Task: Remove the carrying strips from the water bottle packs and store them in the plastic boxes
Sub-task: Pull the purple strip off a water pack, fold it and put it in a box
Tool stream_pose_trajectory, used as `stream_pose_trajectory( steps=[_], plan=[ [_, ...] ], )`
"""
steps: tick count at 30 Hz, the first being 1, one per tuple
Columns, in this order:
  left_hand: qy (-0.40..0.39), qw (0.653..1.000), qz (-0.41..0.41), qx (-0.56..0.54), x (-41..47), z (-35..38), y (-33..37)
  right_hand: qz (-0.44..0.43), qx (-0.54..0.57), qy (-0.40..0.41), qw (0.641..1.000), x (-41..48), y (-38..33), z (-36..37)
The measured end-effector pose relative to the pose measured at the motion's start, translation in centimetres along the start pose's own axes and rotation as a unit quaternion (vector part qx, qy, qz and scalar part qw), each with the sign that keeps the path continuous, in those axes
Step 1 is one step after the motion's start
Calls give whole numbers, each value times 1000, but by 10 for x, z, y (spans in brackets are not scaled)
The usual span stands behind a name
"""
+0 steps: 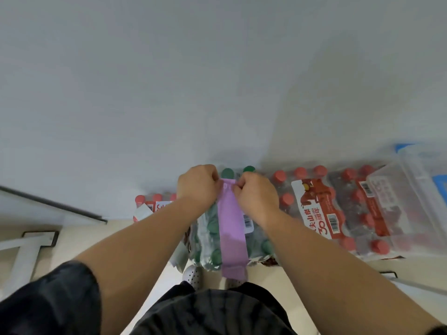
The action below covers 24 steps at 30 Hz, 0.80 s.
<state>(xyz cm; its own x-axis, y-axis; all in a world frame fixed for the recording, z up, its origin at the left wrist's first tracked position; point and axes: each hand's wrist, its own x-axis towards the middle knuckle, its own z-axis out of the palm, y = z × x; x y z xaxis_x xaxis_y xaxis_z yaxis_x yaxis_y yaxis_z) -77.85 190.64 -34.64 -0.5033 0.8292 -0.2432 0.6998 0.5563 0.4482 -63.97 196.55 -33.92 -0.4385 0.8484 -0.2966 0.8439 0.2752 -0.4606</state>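
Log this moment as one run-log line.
phase: strip removal | left hand: pinches far end of purple strip | right hand: pinches same end | strip: along top of green-capped pack, not yet off

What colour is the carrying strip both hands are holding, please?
The carrying strip is light purple, in the head view.

One wide-angle head-worn camera looks forward and steeply down, close above the green-capped water bottle pack on the floor; the pale wall fills the view's upper half.
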Motion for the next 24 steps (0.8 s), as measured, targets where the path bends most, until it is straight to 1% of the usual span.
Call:
stream_pose_trajectory(
  steps=[3, 6, 10, 12, 15, 18, 21, 24],
  plan=[
    [30, 999, -31, -14, -5, 5, 0, -3, 9, 11, 1000, 1, 5, 0],
    [48, 995, -73, -49, -13, 6, -4, -24, 15, 17, 999, -1, 12, -2],
    [76, 992, -87, -56, -35, 4, -17, -56, 25, 23, 998, -12, 5, -3],
    [83, 990, -97, -63, -49, 3, -31, -92, 40, 27, 995, -19, -7, -2],
    [87, 988, -109, -60, -68, 0, -68, -179, 32, 21, 983, -33, -31, 5],
    [80, 989, -120, -43, -85, -4, -114, -239, -16, -38, 970, -43, -63, 24],
    [54, 989, -137, -20, -94, -7, -163, -242, -49, -72, 966, -45, -94, 60],
    [26, 992, -123, 1, -89, -11, -209, -196, -50, -98, 974, -44, -120, 99]
  ],
)
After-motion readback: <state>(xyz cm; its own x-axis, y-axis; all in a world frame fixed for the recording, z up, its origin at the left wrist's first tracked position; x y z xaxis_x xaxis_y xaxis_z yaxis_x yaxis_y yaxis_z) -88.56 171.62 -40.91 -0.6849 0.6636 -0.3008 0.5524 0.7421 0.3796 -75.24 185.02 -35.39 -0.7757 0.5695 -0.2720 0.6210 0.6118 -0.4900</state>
